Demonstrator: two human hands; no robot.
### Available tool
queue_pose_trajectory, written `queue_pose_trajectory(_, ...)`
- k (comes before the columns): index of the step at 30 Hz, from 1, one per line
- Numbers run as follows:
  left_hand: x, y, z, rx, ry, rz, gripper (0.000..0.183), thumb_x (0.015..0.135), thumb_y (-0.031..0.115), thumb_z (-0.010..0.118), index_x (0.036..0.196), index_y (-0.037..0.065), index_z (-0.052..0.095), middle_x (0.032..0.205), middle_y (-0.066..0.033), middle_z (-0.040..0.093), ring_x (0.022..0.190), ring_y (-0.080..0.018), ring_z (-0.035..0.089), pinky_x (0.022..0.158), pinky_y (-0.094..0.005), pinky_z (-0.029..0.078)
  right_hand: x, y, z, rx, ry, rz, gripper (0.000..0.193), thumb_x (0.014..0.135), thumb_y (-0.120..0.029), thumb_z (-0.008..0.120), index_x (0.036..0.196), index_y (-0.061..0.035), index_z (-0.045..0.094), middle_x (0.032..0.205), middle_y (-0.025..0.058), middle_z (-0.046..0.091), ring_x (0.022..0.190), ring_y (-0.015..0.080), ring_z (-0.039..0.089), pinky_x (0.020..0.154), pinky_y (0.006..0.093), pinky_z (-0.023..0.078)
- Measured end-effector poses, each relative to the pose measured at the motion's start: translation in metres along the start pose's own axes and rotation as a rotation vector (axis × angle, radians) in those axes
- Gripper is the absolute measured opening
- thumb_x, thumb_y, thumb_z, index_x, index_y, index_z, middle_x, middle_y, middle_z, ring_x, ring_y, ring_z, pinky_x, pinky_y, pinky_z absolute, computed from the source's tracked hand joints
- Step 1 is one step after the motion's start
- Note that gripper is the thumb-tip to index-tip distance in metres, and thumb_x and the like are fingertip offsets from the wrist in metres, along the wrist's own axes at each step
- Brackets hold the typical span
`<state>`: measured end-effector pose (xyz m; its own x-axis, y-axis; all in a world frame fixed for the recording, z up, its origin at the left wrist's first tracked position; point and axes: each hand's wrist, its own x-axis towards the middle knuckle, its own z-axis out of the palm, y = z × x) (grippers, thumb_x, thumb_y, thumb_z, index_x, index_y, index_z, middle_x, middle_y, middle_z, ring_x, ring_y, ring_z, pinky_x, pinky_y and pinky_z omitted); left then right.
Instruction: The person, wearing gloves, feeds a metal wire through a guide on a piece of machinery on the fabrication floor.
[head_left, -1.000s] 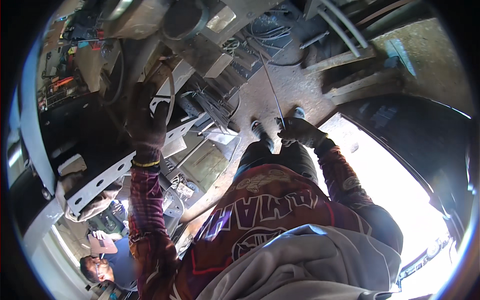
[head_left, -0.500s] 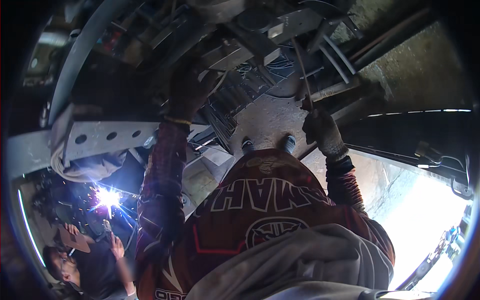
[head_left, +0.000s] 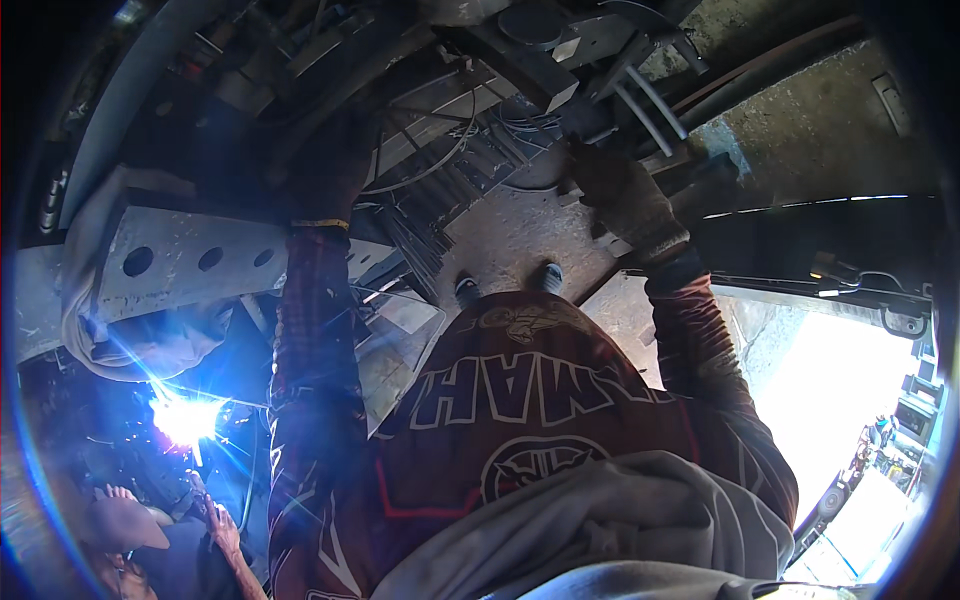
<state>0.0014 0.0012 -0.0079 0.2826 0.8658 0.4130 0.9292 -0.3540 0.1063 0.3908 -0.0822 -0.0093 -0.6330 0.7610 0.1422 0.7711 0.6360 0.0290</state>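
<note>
My right hand point(head_left: 625, 200), in a worn glove, reaches forward right of the middle, over the floor near two parallel metal bars point(head_left: 650, 110). Its fingertips are dark and smeared, so whether it grips anything does not show. Deep in shadow at the left, my left hand point(head_left: 325, 175) lies beside a thin curved cable point(head_left: 440, 165) and a metal frame point(head_left: 415, 140). Its fingers cannot be made out against the dark background.
Stacked dark metal strips point(head_left: 420, 240) lie ahead of my feet on the concrete floor point(head_left: 510, 245). To the left runs a grey beam point(head_left: 185, 255) with round holes, cloth draped over its end. Below it a co-worker's hand point(head_left: 222, 525) is near a bright welding arc point(head_left: 187, 418) with sparks.
My left hand has moved left, and my right hand slightly up and left. The thin rod seen in my right hand earlier no longer shows clearly. The view has shifted somewhat.
</note>
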Motion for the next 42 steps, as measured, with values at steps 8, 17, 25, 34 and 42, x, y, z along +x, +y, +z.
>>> queue_pose_trajectory(8, 0.000, 0.012, -0.007, 0.001, 0.012, -0.082, 0.017, 0.096, 0.031, 0.059, 0.104, 0.018, 0.064, 0.098, -0.0073, 0.064, 0.087, -0.0285, 0.067, 0.069, -0.0427, 0.055, -0.003, -0.017, 0.015, 0.315, 0.038, 0.104, 0.062, 0.085, -0.010, 0.067, 0.144, -0.0066, 0.048, 0.127, 0.0101, 0.061, 0.115, 0.0188, 0.059, 0.095, 0.0303, 0.050)
queue_pose_trajectory(17, 0.002, -0.002, 0.007, 0.006, 0.122, 0.047, 0.027, 0.096, 0.038, 0.057, 0.094, 0.013, 0.067, 0.088, -0.0116, 0.067, 0.080, -0.0328, 0.067, 0.069, -0.0449, 0.053, 0.006, -0.022, 0.006, 1.134, 0.112, 0.181, 0.054, 0.098, -0.010, 0.058, 0.149, -0.0089, 0.043, 0.106, 0.0034, 0.067, 0.080, 0.0117, 0.064, 0.057, 0.0215, 0.051)
queue_pose_trajectory(25, 0.001, -0.002, 0.002, 0.127, 0.064, 0.107, 0.026, 0.095, 0.036, 0.058, 0.093, 0.012, 0.068, 0.090, -0.0124, 0.069, 0.083, -0.0335, 0.067, 0.073, -0.0460, 0.053, 0.013, -0.034, -0.006, 1.149, -0.008, 0.309, 0.051, 0.099, -0.015, 0.059, 0.147, -0.0049, 0.046, 0.091, 0.0037, 0.068, 0.073, 0.0080, 0.064, 0.054, 0.0209, 0.051)
queue_pose_trajectory(34, 0.004, 0.007, -0.005, -0.079, 0.046, -0.089, 0.027, 0.094, 0.035, 0.058, 0.093, 0.011, 0.068, 0.090, -0.0125, 0.069, 0.082, -0.0349, 0.067, 0.073, -0.0469, 0.053, 0.021, -0.038, -0.026, 1.293, -0.126, 0.521, 0.048, 0.099, -0.016, 0.058, 0.144, -0.0030, 0.048, 0.088, 0.0067, 0.070, 0.065, 0.0088, 0.066, 0.053, 0.0216, 0.053)
queue_pose_trajectory(42, 0.002, -0.004, 0.006, -0.051, 0.115, -0.032, 0.029, 0.093, 0.040, 0.058, 0.092, 0.012, 0.068, 0.087, -0.0135, 0.068, 0.081, -0.0363, 0.066, 0.071, -0.0475, 0.052, 0.038, -0.078, -0.012, 1.914, 0.105, 0.956, 0.053, 0.106, -0.039, 0.047, 0.146, -0.0046, 0.040, 0.111, 0.0148, 0.066, 0.081, 0.0202, 0.070, 0.073, 0.0352, 0.059)
